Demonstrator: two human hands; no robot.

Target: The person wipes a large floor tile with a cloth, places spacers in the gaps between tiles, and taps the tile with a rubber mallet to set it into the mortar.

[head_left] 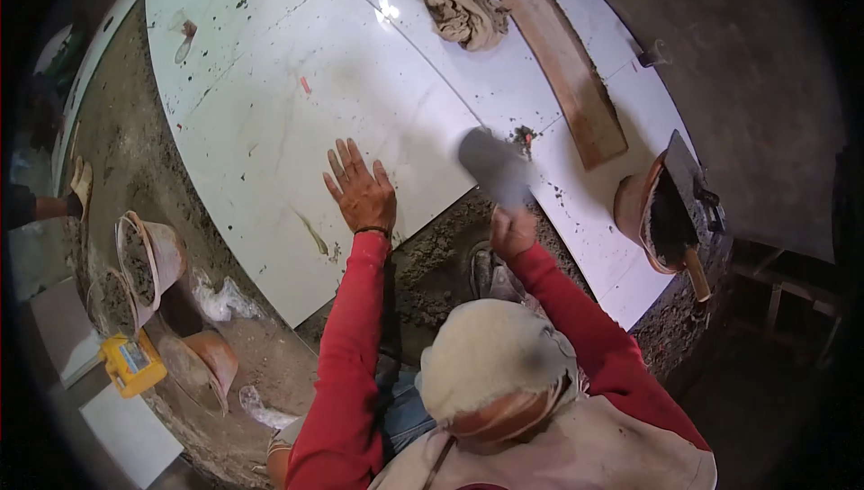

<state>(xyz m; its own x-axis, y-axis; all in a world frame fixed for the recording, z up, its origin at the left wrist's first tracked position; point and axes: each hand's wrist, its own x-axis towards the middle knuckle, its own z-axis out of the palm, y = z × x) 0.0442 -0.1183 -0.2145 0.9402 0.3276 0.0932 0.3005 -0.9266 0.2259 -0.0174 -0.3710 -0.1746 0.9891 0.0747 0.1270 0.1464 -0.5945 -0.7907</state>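
Note:
My left hand [360, 191] lies palm down, fingers spread, on a white floor tile [270, 157] near its front edge. My right hand [512, 231] grips the handle of a mallet, whose dark, motion-blurred head [490, 159] is over the tile's front right corner. Dark mortar [430, 254] is exposed between my arms, just beyond that tile edge, with a partly hidden shoe. To the right stands a bucket [637, 211] with dark mortar, a metal trowel blade and a wooden handle sticking out.
A long board [564, 85] and crumpled cloth [463, 15] lie on the right-hand tiles. At left are buckets [162, 256], a yellow jug [139, 368], plastic scraps and another person's gloved hand [81, 186]. A pale cloth-covered head [486, 359] fills the lower middle.

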